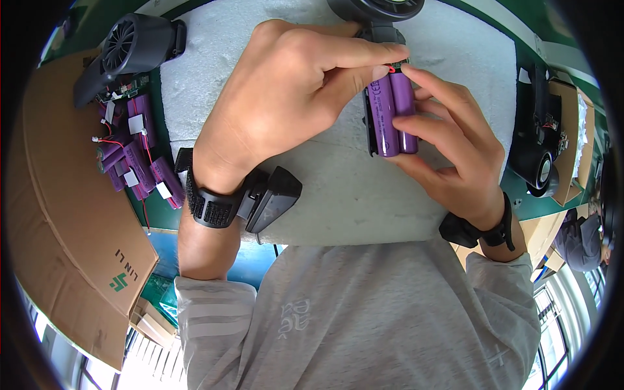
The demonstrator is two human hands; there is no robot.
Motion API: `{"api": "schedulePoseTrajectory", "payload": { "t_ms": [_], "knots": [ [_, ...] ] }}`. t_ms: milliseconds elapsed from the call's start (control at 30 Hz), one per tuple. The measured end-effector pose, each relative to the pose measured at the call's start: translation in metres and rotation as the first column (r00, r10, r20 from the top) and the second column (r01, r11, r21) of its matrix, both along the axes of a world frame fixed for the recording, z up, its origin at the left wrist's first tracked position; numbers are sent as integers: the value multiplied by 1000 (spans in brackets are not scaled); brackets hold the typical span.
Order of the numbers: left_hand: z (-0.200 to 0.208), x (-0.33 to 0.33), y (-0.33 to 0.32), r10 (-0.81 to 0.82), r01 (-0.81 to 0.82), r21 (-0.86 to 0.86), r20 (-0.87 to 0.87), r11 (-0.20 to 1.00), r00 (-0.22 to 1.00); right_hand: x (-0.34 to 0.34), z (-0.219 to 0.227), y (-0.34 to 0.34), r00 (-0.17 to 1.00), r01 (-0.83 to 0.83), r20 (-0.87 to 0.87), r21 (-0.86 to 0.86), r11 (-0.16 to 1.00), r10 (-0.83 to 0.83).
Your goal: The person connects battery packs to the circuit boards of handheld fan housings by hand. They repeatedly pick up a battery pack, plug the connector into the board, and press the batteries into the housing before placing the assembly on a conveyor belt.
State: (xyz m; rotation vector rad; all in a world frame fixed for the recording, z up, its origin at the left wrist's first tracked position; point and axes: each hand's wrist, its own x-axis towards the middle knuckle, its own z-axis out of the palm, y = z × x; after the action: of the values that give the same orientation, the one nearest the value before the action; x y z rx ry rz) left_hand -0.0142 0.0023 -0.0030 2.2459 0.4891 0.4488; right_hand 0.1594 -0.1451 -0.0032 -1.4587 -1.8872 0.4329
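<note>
Both hands hold the purple batteries (393,117): the left hand (286,97) pinches the top, the right hand (448,143) grips the side. More batteries (133,153) wait nearby.

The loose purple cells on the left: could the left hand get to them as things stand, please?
Probably yes, but not right away. The left hand is busy pinching at the top of the battery pack; nothing lies between it and the loose cells beside the white pad.
</note>
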Motion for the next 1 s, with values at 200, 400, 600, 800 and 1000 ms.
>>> {"api": "schedulePoseTrajectory", "payload": {
  "t_ms": [200,400,600,800,1000],
  "knots": [
    [-1,-3,-3,38,-38,-96,-2,995,999,-2,-2,1,999,11,-51,1,1000,-11],
    [4,-1,-3,18,-21,-243,-14,970,1000,-1,-1,6,995,22,-99,-61,998,-28],
    [-2,1,2,57,-52,-347,3,937,998,-6,0,14,988,54,-136,-134,989,-73],
    [-1,0,-1,83,-61,-351,46,934,995,-12,14,19,972,55,-207,-244,968,-107],
    [-1,2,-4,56,-43,-401,21,915,998,-8,12,8,982,26,-175,-238,971,-69]
  ]
}}
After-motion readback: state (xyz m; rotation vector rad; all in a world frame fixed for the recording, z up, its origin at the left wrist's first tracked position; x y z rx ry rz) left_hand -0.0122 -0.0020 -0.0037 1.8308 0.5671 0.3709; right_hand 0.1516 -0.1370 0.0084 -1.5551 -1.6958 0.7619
